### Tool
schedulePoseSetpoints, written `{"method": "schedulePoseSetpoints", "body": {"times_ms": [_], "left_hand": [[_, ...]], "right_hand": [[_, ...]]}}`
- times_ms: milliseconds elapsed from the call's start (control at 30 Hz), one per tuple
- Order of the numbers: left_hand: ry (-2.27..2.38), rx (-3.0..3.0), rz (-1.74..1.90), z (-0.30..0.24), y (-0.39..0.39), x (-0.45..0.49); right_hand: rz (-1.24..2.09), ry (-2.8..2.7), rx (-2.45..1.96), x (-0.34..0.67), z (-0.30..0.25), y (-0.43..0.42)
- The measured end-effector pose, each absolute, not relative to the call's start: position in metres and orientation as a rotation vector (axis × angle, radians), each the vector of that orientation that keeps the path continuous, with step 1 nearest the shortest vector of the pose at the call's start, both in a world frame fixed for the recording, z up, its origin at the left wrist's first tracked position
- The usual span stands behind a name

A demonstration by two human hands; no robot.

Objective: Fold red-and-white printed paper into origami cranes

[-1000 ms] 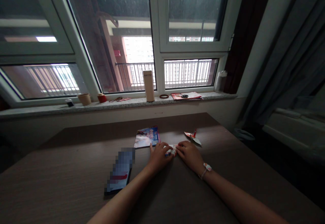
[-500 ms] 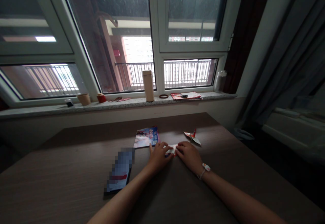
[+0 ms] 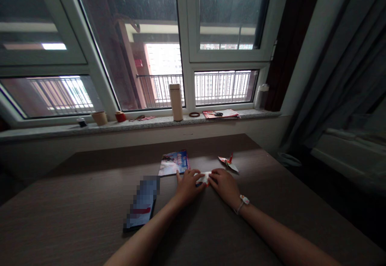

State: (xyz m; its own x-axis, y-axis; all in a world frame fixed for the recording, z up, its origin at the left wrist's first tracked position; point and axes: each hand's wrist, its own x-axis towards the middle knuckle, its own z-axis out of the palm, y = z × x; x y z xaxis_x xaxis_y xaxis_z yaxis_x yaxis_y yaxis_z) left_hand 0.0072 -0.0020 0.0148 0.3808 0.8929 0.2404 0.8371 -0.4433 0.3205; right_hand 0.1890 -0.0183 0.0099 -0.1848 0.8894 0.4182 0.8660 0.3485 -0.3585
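**Paper folding at the bench [image 3: 75, 201].**

*Risks, as judged from the layout.* The folded paper [image 3: 204, 177] is small and pinned only under fingertips. Uneven pressure from the left hand [image 3: 187, 186] or the right hand [image 3: 224, 185] could let it slide on the smooth wood and set a crease askew. A hard pull could tear a thin corner. A sweep of the left forearm could knock the phone [image 3: 141, 205], which lies well left of the folded paper and nearer the person. The right hand could crush the paper crane [image 3: 229, 164], just beyond and right of the folded paper.

*Position.* The folded paper lies on the bench, with the printed sheet [image 3: 174, 162] just beyond and left of it. The hands are together. The left bears on the paper's left end and the right on its right end, with the fingertips nearly meeting over it. Whether a flap is raised is too small to tell.
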Motion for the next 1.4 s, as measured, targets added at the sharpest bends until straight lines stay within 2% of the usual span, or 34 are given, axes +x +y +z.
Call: {"method": "schedulePoseSetpoints", "body": {"times_ms": [1400], "left_hand": [[1.588, 2.515, 0.524, 0.0165, -0.0011, 0.0072]], "right_hand": [[0.018, -2.087, -1.55, 0.1859, 0.0129, -0.0201]]}}
